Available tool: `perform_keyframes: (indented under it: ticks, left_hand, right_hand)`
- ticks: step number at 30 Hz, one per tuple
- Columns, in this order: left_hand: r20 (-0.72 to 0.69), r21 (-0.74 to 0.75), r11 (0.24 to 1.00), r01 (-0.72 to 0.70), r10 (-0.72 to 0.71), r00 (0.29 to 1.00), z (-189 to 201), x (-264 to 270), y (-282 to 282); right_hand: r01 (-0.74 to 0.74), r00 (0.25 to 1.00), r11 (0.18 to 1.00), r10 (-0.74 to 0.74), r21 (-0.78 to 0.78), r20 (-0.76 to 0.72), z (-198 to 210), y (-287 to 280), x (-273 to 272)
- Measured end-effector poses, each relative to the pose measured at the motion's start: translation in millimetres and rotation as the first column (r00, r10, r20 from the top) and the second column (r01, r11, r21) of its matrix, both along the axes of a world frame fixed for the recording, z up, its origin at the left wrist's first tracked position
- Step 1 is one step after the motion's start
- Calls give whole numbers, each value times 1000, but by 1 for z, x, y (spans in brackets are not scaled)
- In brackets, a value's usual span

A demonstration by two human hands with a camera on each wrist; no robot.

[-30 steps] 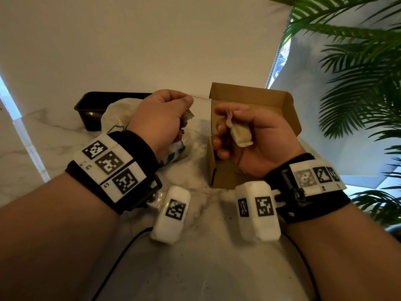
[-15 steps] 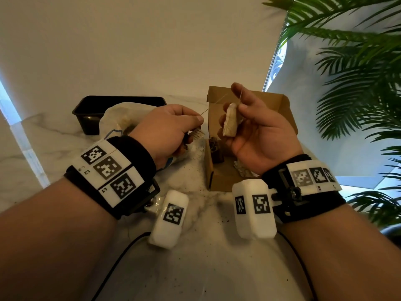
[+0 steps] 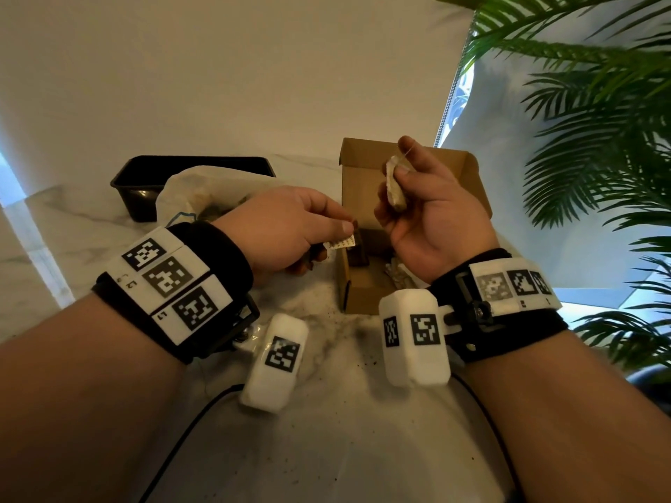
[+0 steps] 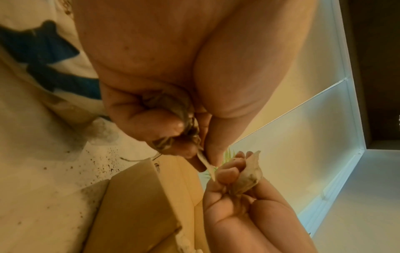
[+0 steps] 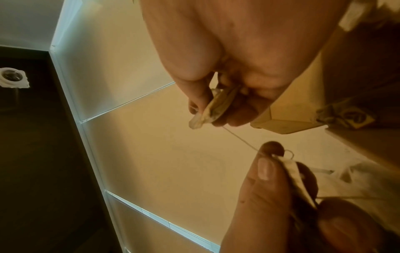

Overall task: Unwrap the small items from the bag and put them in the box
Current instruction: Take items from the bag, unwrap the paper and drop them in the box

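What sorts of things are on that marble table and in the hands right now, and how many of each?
Cardboard box: 1
Black tray: 1
White bag: 1
Tea bag, held up by the right hand: 1
Paper tag, pinched by the left hand: 1
Total: 5 things. The box also holds some pieces, too dim to count.

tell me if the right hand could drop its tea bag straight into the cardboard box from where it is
Probably yes. The right hand holds the tea bag above the open cardboard box, flaps up, nothing covering it. One snag: the string runs to the tag pinched by the left hand.
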State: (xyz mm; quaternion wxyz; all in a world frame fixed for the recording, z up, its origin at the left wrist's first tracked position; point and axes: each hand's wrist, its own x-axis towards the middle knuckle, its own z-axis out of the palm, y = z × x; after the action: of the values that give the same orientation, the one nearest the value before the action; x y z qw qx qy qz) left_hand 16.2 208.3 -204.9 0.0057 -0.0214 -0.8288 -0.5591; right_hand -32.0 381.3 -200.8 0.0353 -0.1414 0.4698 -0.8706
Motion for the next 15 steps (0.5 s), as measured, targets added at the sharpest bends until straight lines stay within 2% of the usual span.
perform_keyframes:
  ticks: [4, 7, 11, 15]
  left_hand:
    - [15, 4, 999, 46, -46, 999, -1, 1, 0]
    - [-14, 39, 996, 80, -80, 997, 1, 2, 1]
    - [-55, 212, 972, 100, -91, 994, 4, 4, 4]
    - [-87, 319, 948, -9, 39, 995, 3, 1, 6]
  right_hand:
    - [128, 991, 989, -131, 74, 38, -1, -1, -3]
    - [168, 984, 975, -175, 148, 36, -3, -1, -3]
    - [146, 989, 953, -151, 264, -2, -7, 1, -2]
    - [38, 999, 950, -25, 311, -48, -8, -5, 2]
